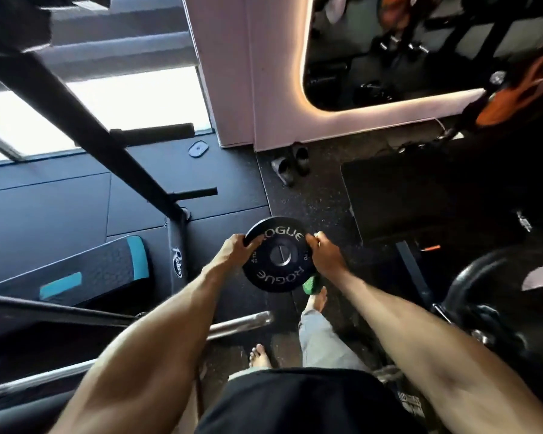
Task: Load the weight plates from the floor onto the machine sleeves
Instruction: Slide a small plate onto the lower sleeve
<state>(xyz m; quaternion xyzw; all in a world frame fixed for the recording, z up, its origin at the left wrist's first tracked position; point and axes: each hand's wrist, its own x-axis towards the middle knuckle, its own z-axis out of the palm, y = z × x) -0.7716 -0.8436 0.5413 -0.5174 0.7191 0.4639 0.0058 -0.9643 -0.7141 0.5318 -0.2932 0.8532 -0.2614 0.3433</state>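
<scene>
1. You hold one black weight plate (279, 254) out in front of you, off the floor, its lettered face turned up towards the camera and its centre hole showing clear.
2. Your left hand (235, 249) clamps the plate's left rim, fingers curled over the edge; your right hand (324, 254) clamps the right rim the same way. Both grips are closed on the plate, opposite each other across the hole.
3. The nearest chrome sleeve (242, 322) lies near and low, below the plate and slightly to its left, its long axis running left to right with the free end pointing right. Your left hand is the nearer to it.
4. The move appears to turn on this: the plate lies almost flat, so you likely need to tip it on edge until the hole faces the sleeve's end.
5. A large dark plate (496, 296) sits at the near right; what it hangs on is too dark to tell. A green object (311, 284) lies beneath the held plate.
</scene>
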